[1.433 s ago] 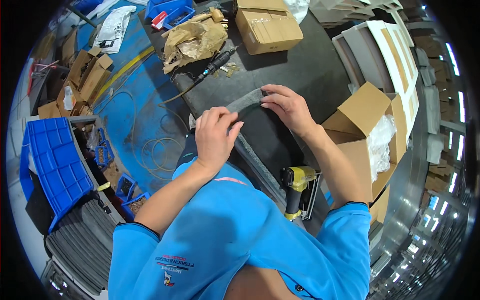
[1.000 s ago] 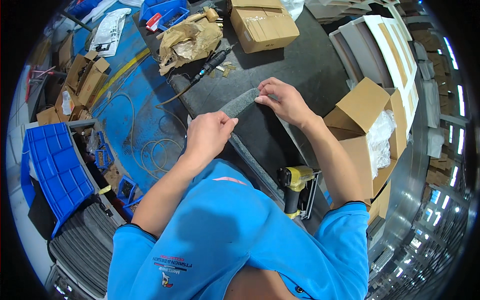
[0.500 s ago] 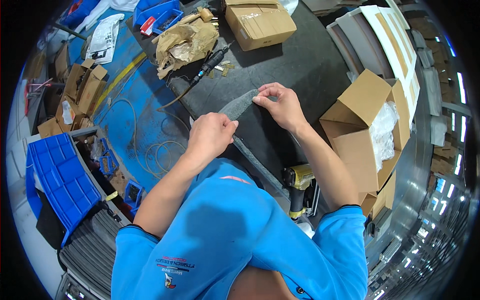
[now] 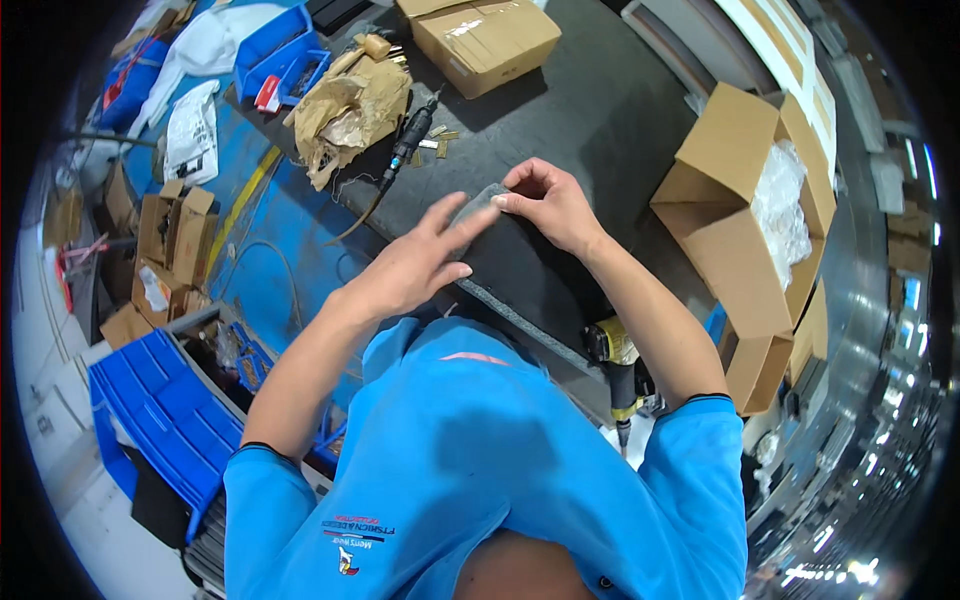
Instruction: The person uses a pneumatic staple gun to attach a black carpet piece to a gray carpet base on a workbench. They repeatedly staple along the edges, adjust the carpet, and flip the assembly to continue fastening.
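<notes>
My right hand (image 4: 552, 212) pinches the far end of a grey, felt-like strip (image 4: 487, 196) between thumb and fingers, over the near part of a black work surface (image 4: 590, 130). My left hand (image 4: 410, 262) is spread beside it, its fingers apart and slightly blurred, passing over the strip and hiding much of it. Whether those fingers touch the strip cannot be made out. A grey fuzzy edge (image 4: 527, 322) runs along the near side of the black surface, close to my body.
A yellow-black nail or staple gun (image 4: 618, 365) lies by my right forearm. Beyond my hands are a power screwdriver (image 4: 408, 145), small metal pieces (image 4: 441, 148), crumpled brown paper (image 4: 350, 115) and a closed carton (image 4: 490, 45). An open carton (image 4: 720, 165) holds clear plastic at right.
My left hand has gone from a closed grip on the strip to spread fingers nearer my right hand. The right hand keeps its pinch. The view has shifted slightly.
</notes>
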Available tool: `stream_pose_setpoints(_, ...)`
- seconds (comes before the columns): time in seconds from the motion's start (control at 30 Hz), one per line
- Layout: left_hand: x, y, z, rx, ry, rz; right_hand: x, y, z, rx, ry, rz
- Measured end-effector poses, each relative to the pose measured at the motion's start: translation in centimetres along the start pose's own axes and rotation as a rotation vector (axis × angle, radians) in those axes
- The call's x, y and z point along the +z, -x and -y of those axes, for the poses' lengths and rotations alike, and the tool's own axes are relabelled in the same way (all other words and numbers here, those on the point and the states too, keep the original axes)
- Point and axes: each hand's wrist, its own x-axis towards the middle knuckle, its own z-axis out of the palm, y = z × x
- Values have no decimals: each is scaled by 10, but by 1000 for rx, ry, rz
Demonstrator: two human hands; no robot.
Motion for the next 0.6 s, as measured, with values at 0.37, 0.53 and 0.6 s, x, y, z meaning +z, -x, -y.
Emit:
stream_pose_setpoints(0.37, -10, -24, 29, 188, 107, 296, -9, 219, 87, 820, 833, -429)
stream_pose_setpoints(0.53, -14, -32, 32, 259, 129, 373, 40, 258, 17, 661, 876, -697)
stream_pose_setpoints(0.6, -13, -33, 35, 284, 129, 372, 30, 257, 13, 608, 746, -760)
